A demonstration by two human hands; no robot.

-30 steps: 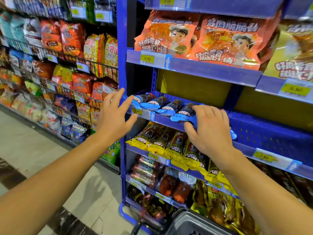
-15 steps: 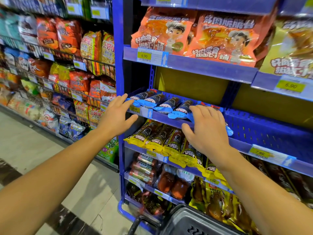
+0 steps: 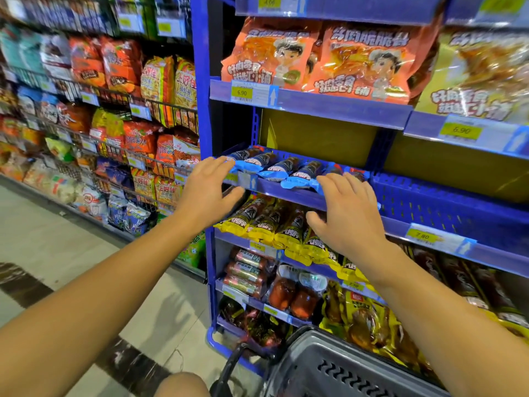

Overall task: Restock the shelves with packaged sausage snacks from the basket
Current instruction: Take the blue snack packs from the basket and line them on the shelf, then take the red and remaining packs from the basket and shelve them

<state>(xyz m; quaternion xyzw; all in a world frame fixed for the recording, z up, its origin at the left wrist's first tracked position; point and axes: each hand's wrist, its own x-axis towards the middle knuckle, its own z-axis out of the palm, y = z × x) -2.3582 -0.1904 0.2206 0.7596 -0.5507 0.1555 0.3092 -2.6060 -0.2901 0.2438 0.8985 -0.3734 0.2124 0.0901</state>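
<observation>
Blue-wrapped sausage snack packs (image 3: 274, 167): lying in a row along the front of the blue perforated shelf (image 3: 446, 196). Left hand (image 3: 206, 190) and right hand (image 3: 346, 207) are spreading flat-fingered against the row's ends, gripping nothing. Glossy film, plump cylinders; likely light, slippery, best held mid-body. Grey plastic basket (image 3: 329, 368) sitting below.

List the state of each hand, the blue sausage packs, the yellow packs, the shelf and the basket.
Left hand: open, fingertips at the leftmost blue pack.
Right hand: open, fingers resting on the rightmost blue packs.
Blue sausage packs: lying side by side, filling only the shelf's left part.
Yellow packs: lying in a row below.
Shelf: right part bare.
Basket: below; contents hidden.
</observation>
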